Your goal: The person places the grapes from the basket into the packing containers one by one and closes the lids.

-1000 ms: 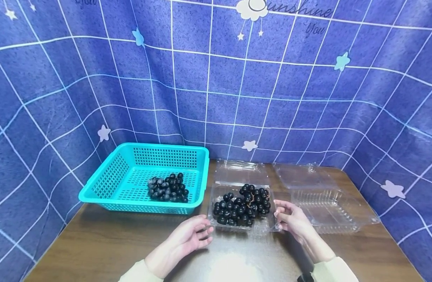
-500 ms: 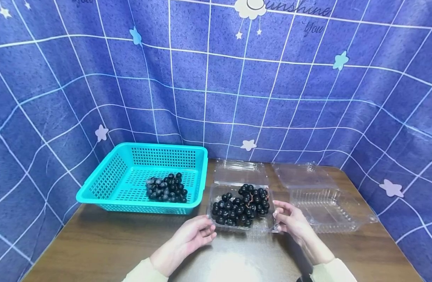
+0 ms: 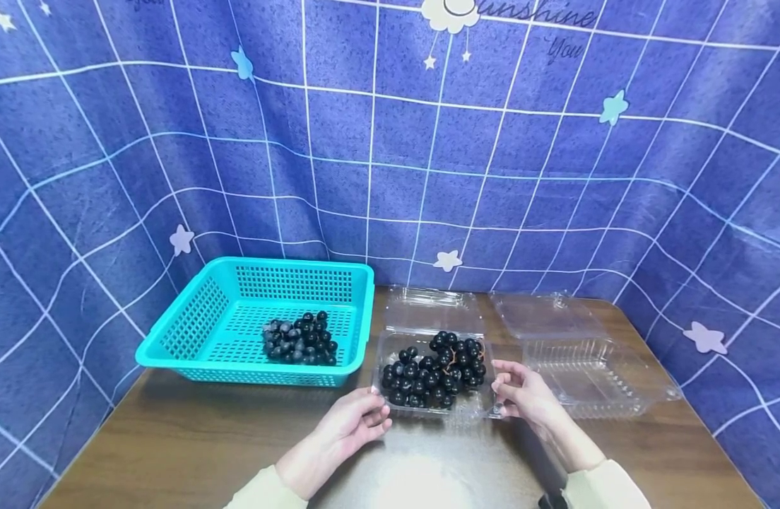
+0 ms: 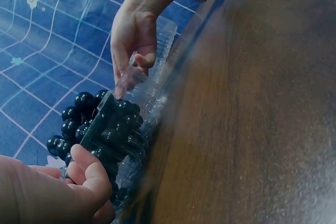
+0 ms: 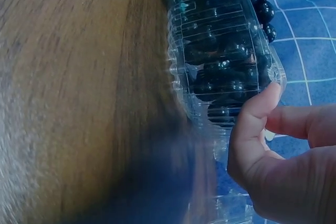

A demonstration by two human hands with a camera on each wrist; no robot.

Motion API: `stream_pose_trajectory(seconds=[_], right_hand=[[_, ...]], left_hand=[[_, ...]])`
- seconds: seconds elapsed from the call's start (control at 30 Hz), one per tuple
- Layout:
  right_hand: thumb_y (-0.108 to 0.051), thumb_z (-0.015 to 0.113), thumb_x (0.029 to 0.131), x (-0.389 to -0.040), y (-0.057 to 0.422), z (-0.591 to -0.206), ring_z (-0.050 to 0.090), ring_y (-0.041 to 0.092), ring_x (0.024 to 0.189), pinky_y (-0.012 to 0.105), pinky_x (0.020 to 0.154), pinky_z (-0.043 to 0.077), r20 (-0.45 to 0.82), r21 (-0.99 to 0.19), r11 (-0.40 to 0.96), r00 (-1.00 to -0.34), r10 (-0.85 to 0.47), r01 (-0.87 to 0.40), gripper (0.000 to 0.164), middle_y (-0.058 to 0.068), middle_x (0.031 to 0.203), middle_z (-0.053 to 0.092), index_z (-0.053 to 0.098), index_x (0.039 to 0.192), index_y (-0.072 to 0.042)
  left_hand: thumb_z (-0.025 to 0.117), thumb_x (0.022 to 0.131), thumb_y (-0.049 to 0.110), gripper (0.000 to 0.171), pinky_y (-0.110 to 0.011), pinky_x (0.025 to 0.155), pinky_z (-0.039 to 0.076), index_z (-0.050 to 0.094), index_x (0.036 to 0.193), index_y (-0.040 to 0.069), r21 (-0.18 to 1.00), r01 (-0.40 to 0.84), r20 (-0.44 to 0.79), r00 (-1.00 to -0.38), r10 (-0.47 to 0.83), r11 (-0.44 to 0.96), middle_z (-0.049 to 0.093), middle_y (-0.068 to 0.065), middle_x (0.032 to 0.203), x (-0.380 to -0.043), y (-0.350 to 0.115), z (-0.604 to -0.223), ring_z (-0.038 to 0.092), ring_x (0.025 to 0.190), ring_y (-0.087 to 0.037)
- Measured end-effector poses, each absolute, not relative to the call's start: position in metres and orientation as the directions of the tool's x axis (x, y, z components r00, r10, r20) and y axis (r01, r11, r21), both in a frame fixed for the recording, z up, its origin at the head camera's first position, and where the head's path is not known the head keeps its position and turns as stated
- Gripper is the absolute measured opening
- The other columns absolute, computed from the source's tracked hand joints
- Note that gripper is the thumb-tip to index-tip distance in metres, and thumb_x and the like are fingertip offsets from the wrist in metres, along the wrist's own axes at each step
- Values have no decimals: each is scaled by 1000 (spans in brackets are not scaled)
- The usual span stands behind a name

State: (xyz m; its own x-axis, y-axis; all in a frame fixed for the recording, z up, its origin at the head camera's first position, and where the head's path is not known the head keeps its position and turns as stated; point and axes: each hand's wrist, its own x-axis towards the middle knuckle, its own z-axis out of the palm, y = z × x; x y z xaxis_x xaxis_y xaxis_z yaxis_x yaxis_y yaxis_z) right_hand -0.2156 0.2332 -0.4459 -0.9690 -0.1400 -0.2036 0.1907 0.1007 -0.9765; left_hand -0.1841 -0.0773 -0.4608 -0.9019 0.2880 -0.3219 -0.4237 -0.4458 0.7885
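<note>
Your left hand [image 3: 352,423] and right hand [image 3: 528,397] pinch the clear square plastic box [image 3: 471,404] at its near corners, so best hold its round black grapes [image 3: 429,380] level.

Screened-off work nook, room type unclear: starry blue cloth [image 3: 403,127] around a brown wood-grain table [image 3: 231,431].

A brown wood-grain table [image 3: 174,438] with a rounded far right corner carries everything, light glaring off its near middle. A turquoise basket [image 3: 263,375] stands on its left, a clear hinged container [image 3: 474,404] near the middle, and a second open container [image 3: 583,375] to the right.
</note>
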Motion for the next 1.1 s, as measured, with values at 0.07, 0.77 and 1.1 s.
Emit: stream_pose_trajectory(seconds=[0.07, 0.77, 1.1], right_hand=[[7, 49, 87, -216, 233, -445, 50, 8, 67, 21, 53, 49, -206, -975, 114, -968, -145, 191, 53, 2, 87, 52, 30, 137, 8], [-5, 55, 86, -224, 239, -456, 54, 11, 63, 32, 58, 55, -146, -980, 164, -970, -194, 114, 54, 11, 90, 57, 30, 131, 10], [0, 53, 88, -209, 226, -418, 57, 20, 86, 30, 68, 56, -112, -932, 355, -988, -103, 69, 49, 17, 102, 52, 36, 132, 12]], left_hand=[[49, 89, -1, 13, -28, 75, 51, 44, 91, 12, 790, -424, -325, -902, 285, -443, 52, 0, 80, -184, -77, -461, 55, 76, -10], [48, 89, -1, 19, -28, 73, 51, 36, 102, 7, 781, -452, -363, -890, 274, -431, 48, -2, 83, -187, -75, -456, 53, 74, -10], [47, 89, -2, 23, -29, 74, 50, 34, 107, 4, 783, -455, -371, -889, 268, -425, 47, -2, 84, -186, -75, -455, 53, 73, -9]])
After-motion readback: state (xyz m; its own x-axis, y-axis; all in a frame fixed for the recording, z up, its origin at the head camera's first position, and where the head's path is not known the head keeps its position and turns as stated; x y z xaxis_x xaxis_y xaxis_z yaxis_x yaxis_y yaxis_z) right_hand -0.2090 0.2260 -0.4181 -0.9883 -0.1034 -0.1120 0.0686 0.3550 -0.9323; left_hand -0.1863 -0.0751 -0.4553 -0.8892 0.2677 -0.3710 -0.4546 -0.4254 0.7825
